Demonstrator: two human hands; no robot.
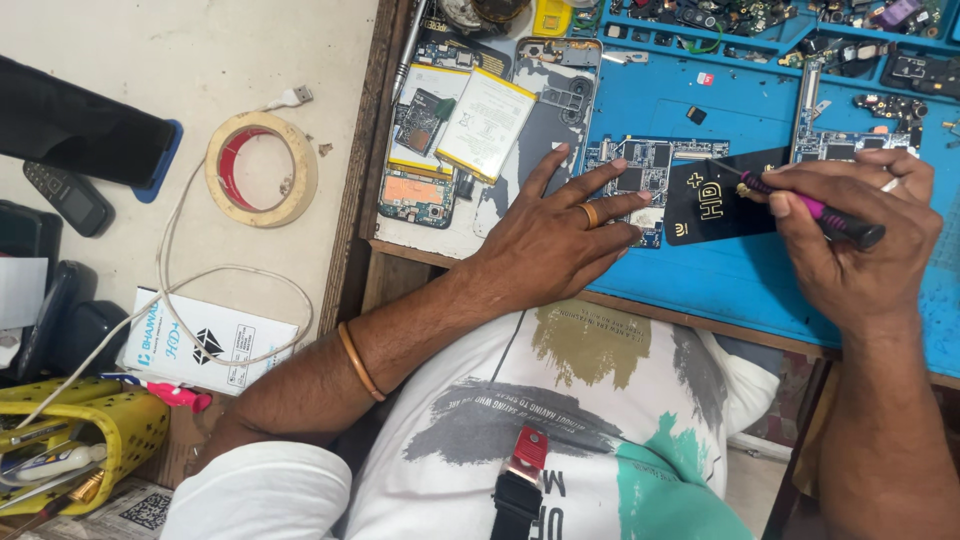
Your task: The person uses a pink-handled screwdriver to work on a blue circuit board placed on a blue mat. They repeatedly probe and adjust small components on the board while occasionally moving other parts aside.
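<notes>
My left hand (560, 235) lies flat with fingers spread on a phone circuit board (650, 165) and presses it onto the blue work mat (740, 280). A ring sits on one finger. My right hand (855, 240) grips a pink and black screwdriver (815, 210), its tip pointing left at the top edge of a black card with gold lettering (715, 200). That card rests on the mat beside the board.
An opened phone with a yellow-edged battery (485, 125) lies left of my hand. A tape roll (260, 168), white cable (170, 290), white box (210, 345), several phones and a yellow basket (95, 430) are at left. Small parts fill the blue tray (760, 20).
</notes>
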